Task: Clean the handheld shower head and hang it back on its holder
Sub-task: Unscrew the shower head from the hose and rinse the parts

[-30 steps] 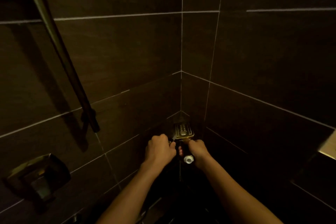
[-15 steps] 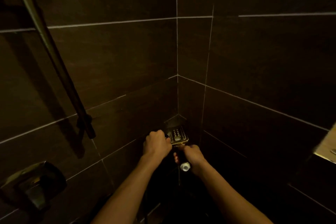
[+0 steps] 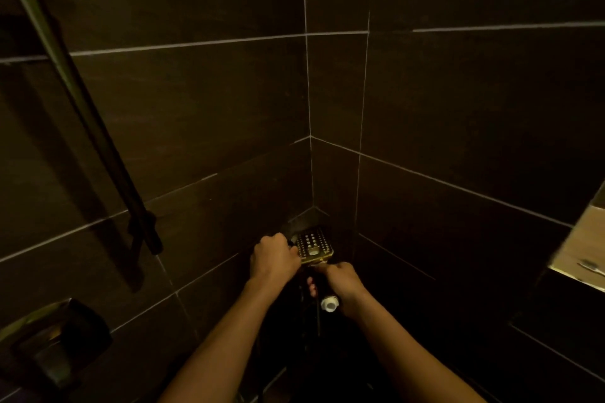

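Observation:
The handheld shower head point(image 3: 314, 245) is square and brass-coloured, its nozzle face turned up toward me, low in the tiled corner. My right hand point(image 3: 343, 285) is wrapped around its handle, whose white end point(image 3: 328, 304) sticks out below my palm. My left hand point(image 3: 273, 257) is a closed fist pressed on the left edge of the head; what lies under its fingers is hidden. A thin dark hose point(image 3: 317, 321) drops from the handle. The slide bar point(image 3: 82, 114) runs down the left wall, with a dark holder point(image 3: 144, 229) near its lower end.
A dark metal valve handle point(image 3: 55, 347) juts from the left wall at the bottom. A lit wall niche point(image 3: 579, 255) opens at the right edge. Dark tiled walls point(image 3: 458, 91) close in on both sides of the corner.
My view has tilted a little, so the bar and valve sit lower left. Both hands keep their hold; the left fist has shifted slightly along the head's left edge.

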A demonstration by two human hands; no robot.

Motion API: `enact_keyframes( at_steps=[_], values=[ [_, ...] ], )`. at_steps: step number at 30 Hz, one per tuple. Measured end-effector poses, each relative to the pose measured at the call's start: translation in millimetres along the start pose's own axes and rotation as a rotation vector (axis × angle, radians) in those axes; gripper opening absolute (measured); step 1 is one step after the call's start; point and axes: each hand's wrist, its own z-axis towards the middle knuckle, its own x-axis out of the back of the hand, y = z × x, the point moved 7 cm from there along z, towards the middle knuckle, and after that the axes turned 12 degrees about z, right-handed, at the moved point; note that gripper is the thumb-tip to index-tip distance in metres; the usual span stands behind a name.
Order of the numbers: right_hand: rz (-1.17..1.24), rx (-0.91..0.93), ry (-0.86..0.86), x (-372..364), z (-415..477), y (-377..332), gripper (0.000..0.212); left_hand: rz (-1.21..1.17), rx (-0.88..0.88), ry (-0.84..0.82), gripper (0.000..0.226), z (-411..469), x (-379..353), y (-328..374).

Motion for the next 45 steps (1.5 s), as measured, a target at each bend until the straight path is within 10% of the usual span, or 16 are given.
enact_keyframes(
  at_steps=[45],
  values=[
    [-0.050, 0.002, -0.001, -17, -9, -2, 0.020, -0.105, -0.012, 0.029, 0.022, -12, 9, -16]
  ],
)
